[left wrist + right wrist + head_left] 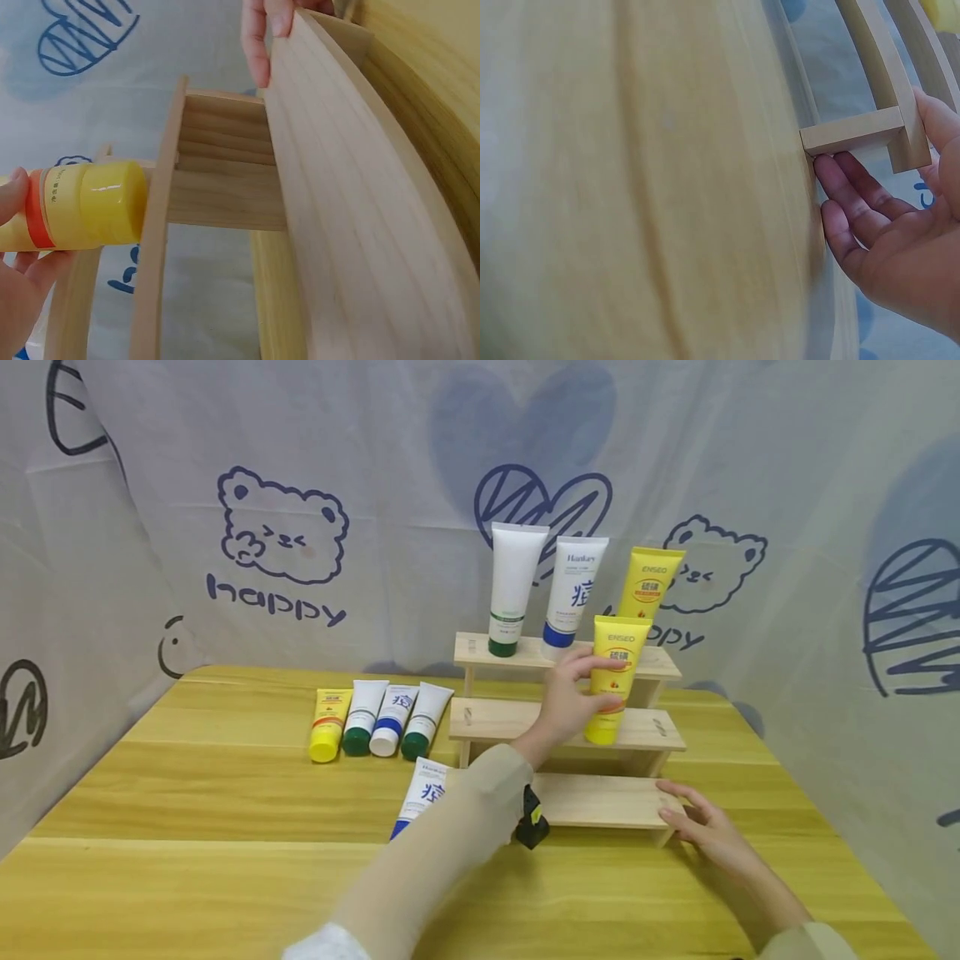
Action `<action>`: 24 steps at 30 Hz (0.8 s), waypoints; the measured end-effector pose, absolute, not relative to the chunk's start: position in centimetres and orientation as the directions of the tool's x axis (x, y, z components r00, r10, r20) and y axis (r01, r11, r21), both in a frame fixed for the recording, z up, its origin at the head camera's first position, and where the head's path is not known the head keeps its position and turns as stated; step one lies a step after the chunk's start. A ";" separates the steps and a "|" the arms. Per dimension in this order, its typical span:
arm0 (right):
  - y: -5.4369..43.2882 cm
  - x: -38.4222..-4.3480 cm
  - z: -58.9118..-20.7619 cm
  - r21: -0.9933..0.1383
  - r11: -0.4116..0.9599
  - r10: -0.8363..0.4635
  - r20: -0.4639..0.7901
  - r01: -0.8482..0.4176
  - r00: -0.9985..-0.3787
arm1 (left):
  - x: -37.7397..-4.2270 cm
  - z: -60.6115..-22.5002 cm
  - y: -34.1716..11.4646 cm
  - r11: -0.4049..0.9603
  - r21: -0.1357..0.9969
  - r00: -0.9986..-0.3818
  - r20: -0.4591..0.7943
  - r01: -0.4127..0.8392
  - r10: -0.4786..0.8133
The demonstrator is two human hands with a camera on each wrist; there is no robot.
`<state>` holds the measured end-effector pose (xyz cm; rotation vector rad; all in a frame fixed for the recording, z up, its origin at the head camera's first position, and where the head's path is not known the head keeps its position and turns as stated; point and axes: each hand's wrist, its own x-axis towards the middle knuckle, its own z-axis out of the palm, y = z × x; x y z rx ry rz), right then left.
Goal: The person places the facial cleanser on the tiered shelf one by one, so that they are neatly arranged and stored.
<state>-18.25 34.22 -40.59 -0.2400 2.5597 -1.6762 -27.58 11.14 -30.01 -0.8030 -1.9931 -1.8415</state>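
Note:
My left hand [567,697] grips a yellow squeeze tube [618,668] around its middle, thumb and fingers on either side. It stands upright, its cap right at the right end of the middle step of a three-step wooden display rack [495,718]. In the left wrist view the yellow cap [116,202] lies right beside that step's edge. My right hand [712,835] holds the right end of the lowest step [600,800]; in the right wrist view its fingertips [832,169] press against the end leg [855,131]. On the top step stand a green-capped white tube [517,585], a blue-capped white tube [576,589] and another yellow tube [652,578].
Left of the rack, a yellow tube [330,722] and several white tubes [367,714] lie in a row on the wooden table [187,793]. Nearer, another blue-capped white tube [420,789] is partly hidden by my left sleeve. A printed cloth [390,435] hangs behind the table.

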 end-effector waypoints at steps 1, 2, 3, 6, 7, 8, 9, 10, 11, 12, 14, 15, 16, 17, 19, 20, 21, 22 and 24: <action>34.2 -18.2 -40.6 -0.915 0.394 -0.170 0.026 -0.092 -0.985 | -27.6 -30.0 11.4 0.023 0.803 -0.791 0.580 0.595 0.192; 34.2 -18.2 -40.7 -0.914 0.395 -0.170 0.026 -0.093 -0.985 | -27.6 -30.1 11.6 0.021 0.801 -0.788 0.583 0.598 0.196; 34.2 -18.2 -40.7 -0.914 0.395 -0.171 0.027 -0.094 -0.985 | -27.5 -30.1 11.7 0.022 0.798 -0.784 0.586 0.602 0.203; 34.2 -18.2 -40.9 -0.915 0.390 -0.178 0.037 -0.105 -0.983 | -26.5 -29.5 11.6 0.015 0.785 -0.765 0.599 0.619 0.234; 34.2 -18.2 -40.9 -0.914 0.390 -0.180 0.040 -0.109 -0.983 | -26.4 -29.6 11.7 0.008 0.778 -0.755 0.607 0.628 0.248; 34.2 -18.2 -40.9 -0.914 0.390 -0.181 0.041 -0.110 -0.983 | -26.4 -29.7 11.6 0.001 0.774 -0.747 0.611 0.633 0.264; 34.2 -18.2 -40.9 -0.915 0.387 -0.181 0.042 -0.111 -0.983 | -26.4 -29.7 11.6 -0.004 0.775 -0.744 0.608 0.632 0.279; 34.2 -18.2 -40.9 -0.917 0.383 -0.181 0.045 -0.112 -0.983 | -26.5 -29.7 11.5 -0.009 0.776 -0.741 0.606 0.631 0.290; 34.1 -18.2 -40.9 -0.918 0.381 -0.179 0.046 -0.113 -0.983 | -26.5 -29.7 11.4 -0.016 0.788 -0.749 0.591 0.616 0.300; 34.1 -18.2 -40.8 -0.918 0.380 -0.178 0.046 -0.112 -0.983 | -26.9 -30.0 11.5 -0.025 0.798 -0.756 0.580 0.602 0.304; 34.1 -18.2 -40.7 -0.919 0.377 -0.177 0.050 -0.115 -0.983 | -27.3 -30.3 11.5 -0.035 0.823 -0.777 0.549 0.567 0.306; 34.1 -18.2 -40.7 -0.919 0.375 -0.177 0.053 -0.117 -0.983 | -27.2 -30.3 11.4 -0.040 0.835 -0.790 0.534 0.549 0.302; 34.1 -18.2 -40.6 -0.920 0.375 -0.176 0.055 -0.119 -0.983 | -27.2 -30.3 11.4 -0.044 0.843 -0.799 0.524 0.536 0.296; 34.2 -18.2 -40.6 -0.919 0.375 -0.182 0.058 -0.124 -0.982 | -27.2 -30.3 11.4 -0.055 0.853 -0.809 0.512 0.520 0.288; 34.1 -18.2 -40.5 -0.920 0.371 -0.184 0.061 -0.126 -0.981 | -27.1 -30.4 11.4 -0.054 0.857 -0.820 0.506 0.512 0.266; 34.1 -18.2 -40.5 -0.922 0.367 -0.184 0.061 -0.126 -0.981 | -27.1 -30.5 11.4 -0.052 0.863 -0.828 0.498 0.503 0.256; 34.1 -18.2 -40.5 -0.923 0.365 -0.186 0.060 -0.125 -0.981 | -27.1 -30.6 11.5 -0.048 0.869 -0.836 0.488 0.493 0.249; 34.1 -18.2 -40.5 -0.924 0.362 -0.189 0.058 -0.125 -0.980 | -27.1 -30.7 11.5 -0.022 0.874 -0.845 0.475 0.485 0.244; 34.1 -18.2 -40.5 -0.925 0.362 -0.188 0.053 -0.119 -0.981 | -26.9 -30.9 11.5 0.020 0.892 -0.868 0.433 0.451 0.244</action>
